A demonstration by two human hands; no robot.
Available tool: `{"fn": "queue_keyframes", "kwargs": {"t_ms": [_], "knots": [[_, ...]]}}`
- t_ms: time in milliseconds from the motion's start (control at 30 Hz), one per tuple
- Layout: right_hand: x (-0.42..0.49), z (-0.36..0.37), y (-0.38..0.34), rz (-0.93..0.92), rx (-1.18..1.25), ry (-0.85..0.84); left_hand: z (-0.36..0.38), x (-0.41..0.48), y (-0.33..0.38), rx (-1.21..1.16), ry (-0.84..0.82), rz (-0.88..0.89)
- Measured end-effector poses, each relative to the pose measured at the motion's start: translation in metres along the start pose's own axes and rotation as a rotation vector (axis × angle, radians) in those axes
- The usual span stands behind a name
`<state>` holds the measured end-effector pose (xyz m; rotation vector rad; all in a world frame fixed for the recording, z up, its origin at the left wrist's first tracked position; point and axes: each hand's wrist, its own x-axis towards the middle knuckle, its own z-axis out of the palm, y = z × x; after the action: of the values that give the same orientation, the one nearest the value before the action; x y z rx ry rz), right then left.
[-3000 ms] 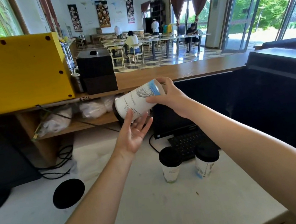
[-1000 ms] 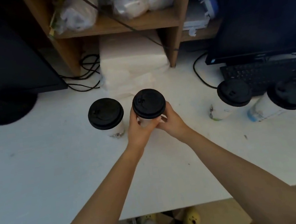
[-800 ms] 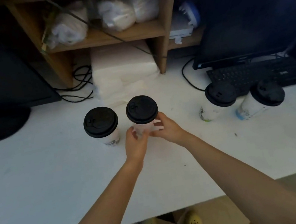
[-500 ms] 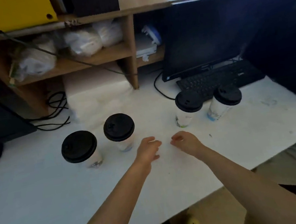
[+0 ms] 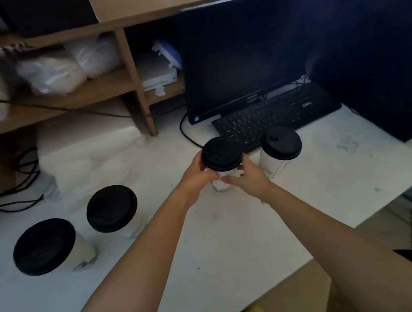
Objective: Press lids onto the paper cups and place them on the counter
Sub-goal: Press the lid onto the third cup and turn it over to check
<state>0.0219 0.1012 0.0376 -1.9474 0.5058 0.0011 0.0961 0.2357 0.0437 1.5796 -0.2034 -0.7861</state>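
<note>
Hands that hung empty half a second ago now close on another cup: your left grip [image 5: 197,177] and right grip [image 5: 248,179] curl round the paper cup [image 5: 221,184] beside the keyboard [image 5: 274,116], on or barely off the tabletop [image 5: 237,231]. Its black lid [image 5: 222,153] is on, like the other three, so you are probably checking its seat. Cup print and the monitor [image 5: 237,52] badge are too blurred to read.
</note>
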Motion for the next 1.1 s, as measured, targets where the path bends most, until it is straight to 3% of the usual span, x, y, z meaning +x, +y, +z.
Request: {"fn": "queue_keyframes", "kwargs": {"t_ms": [333,767,867,1000,1100], "knots": [[-0.054,0.005,0.013,-0.058,0.082,-0.024,-0.002,-0.062,-0.01,0.073,-0.057,0.067],[-0.122,0.037,0.027,-0.099,0.08,-0.116,-0.004,-0.139,-0.049,-0.037,0.06,0.019],[-0.118,0.028,0.033,-0.046,0.053,-0.123,-0.005,-0.137,-0.043,-0.036,0.171,0.018],[-0.104,0.014,0.011,0.041,0.264,0.15,0.009,-0.13,-0.026,0.051,0.455,0.112],[-0.093,0.021,-0.021,0.06,0.26,0.052,0.031,-0.119,-0.02,0.212,0.465,0.12]]}}
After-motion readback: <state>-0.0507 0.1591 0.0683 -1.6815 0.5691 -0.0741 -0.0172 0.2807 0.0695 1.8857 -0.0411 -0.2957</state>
